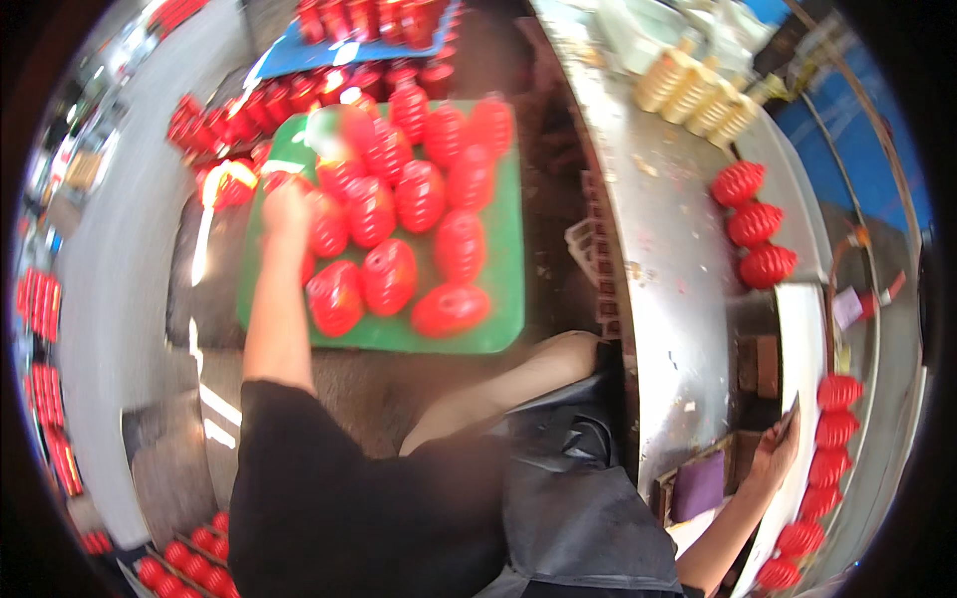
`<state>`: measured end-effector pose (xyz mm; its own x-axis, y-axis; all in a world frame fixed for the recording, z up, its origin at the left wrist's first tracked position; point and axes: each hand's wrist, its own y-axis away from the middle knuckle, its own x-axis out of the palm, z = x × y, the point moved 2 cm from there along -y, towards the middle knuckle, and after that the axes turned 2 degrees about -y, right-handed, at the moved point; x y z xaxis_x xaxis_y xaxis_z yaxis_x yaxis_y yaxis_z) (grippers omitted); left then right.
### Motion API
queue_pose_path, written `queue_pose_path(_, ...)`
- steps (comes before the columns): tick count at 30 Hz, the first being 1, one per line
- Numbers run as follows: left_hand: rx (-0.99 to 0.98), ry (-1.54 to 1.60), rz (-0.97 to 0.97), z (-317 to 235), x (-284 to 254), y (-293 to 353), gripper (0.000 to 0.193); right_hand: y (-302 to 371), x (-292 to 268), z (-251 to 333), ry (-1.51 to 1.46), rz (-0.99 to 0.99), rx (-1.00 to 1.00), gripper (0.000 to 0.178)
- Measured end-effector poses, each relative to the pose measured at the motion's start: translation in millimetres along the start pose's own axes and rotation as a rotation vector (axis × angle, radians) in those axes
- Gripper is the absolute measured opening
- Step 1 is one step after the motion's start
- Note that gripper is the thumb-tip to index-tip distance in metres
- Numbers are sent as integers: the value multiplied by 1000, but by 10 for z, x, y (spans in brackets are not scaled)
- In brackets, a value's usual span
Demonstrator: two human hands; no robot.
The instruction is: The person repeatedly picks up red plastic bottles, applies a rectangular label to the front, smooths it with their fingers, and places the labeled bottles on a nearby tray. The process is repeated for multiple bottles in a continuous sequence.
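Glossy red ribbed oval pieces stand and lie in rows on a green tray ahead of me, to the left. My left hand reaches over the tray's left side, right against a red piece there. Blur smears its fingers, so I cannot make out their grip. Off to the right, my right hand is closed around a thin, dark, flat object beside the white bench edge. Several more red ribbed pieces line up just beyond that hand.
A metal workbench runs along my right, bearing three red pieces and cream ribbed pieces. Beyond the green tray is a blue tray of red items. A purple block sits near my right forearm.
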<state>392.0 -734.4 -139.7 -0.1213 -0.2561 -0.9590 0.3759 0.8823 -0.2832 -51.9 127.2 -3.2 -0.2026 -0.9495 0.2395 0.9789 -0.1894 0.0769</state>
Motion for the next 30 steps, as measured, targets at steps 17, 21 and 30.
queue_pose_path(17,1020,1170,120,-5161,-2067,936,21,1272,23,357,-79,65,190,29)
queue_pose_path(21,1215,1302,334,-6782,-2148,1431,34,1501,-228,355,-97,80,251,26)
queue_pose_path(30,1132,1413,344,-8459,-2299,1703,39,1463,-669,501,9,-154,166,16)
